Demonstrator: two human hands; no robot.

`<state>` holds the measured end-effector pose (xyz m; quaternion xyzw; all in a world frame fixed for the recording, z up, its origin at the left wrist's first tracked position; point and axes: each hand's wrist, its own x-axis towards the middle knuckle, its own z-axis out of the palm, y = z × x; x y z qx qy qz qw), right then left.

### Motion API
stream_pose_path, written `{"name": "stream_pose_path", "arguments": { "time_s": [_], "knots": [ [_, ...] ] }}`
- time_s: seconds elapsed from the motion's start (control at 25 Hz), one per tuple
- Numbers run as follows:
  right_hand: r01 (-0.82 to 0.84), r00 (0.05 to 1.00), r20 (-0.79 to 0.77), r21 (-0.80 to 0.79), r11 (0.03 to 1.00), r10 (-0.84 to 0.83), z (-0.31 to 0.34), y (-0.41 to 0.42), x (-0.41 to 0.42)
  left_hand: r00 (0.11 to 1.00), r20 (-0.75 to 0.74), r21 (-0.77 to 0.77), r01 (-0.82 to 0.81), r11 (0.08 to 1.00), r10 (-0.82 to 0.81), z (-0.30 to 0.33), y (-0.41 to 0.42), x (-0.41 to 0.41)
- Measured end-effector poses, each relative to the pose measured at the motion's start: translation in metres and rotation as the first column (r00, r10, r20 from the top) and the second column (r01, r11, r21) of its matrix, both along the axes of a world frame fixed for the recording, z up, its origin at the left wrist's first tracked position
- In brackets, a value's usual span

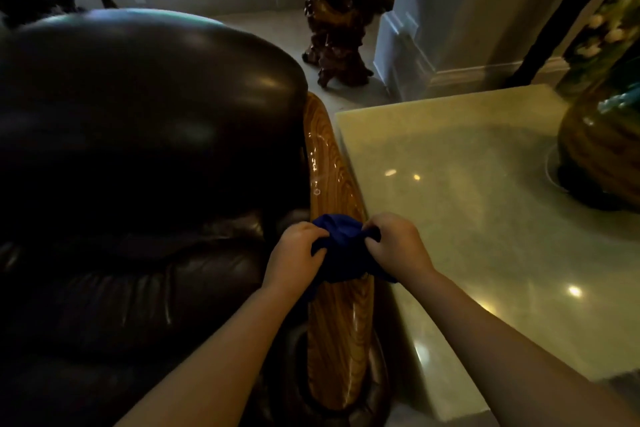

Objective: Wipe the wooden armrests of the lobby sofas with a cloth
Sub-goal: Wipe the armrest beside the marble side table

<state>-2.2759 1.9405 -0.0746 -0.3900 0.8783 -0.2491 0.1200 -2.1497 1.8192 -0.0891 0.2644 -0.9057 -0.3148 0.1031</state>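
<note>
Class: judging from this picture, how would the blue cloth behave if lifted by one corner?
The blue cloth is bunched between the left hand and right hand, so it is probably floppy and would hang limp. It folds easily, so likely light. On the glossy wooden armrest it may slide.

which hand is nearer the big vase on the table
Right. The right hand grips the cloth on the side toward the table, where the vase stands. The left hand grips the cloth's far side, by the sofa.
</note>
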Motion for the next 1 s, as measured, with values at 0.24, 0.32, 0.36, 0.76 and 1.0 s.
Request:
{"name": "stream_pose_path", "arguments": {
  "time_s": [0.24, 0.32, 0.36, 0.76, 1.0],
  "knots": [
    [-0.050, 0.997, -0.059, -0.024, 0.998, 0.049, -0.056, -0.022, -0.027, 0.999, 0.010, -0.030, -0.034, 0.999, 0.034, -0.052, -0.020, -0.027],
    [-0.060, 0.993, -0.107, -0.025, 0.998, 0.057, -0.067, -0.025, -0.036, 0.999, -0.011, -0.044, -0.046, 0.998, 0.045, -0.066, -0.022, -0.035],
    [-0.052, 0.991, -0.128, -0.033, 0.998, 0.047, -0.072, -0.028, -0.040, 0.998, -0.035, -0.056, -0.060, 0.997, 0.058, -0.073, -0.022, -0.040],
    [0.049, 0.998, -0.048, -0.025, 0.998, -0.050, -0.152, -0.070, -0.023, 0.964, 0.016, 0.169, -0.263, 0.950, 0.265, -0.142, -0.011, -0.061],
    [0.149, 0.966, -0.213, 0.003, 0.989, -0.145, -0.171, -0.089, -0.030, 0.924, -0.096, 0.244, -0.338, 0.909, 0.369, -0.157, -0.017, -0.082]
  ]
}}
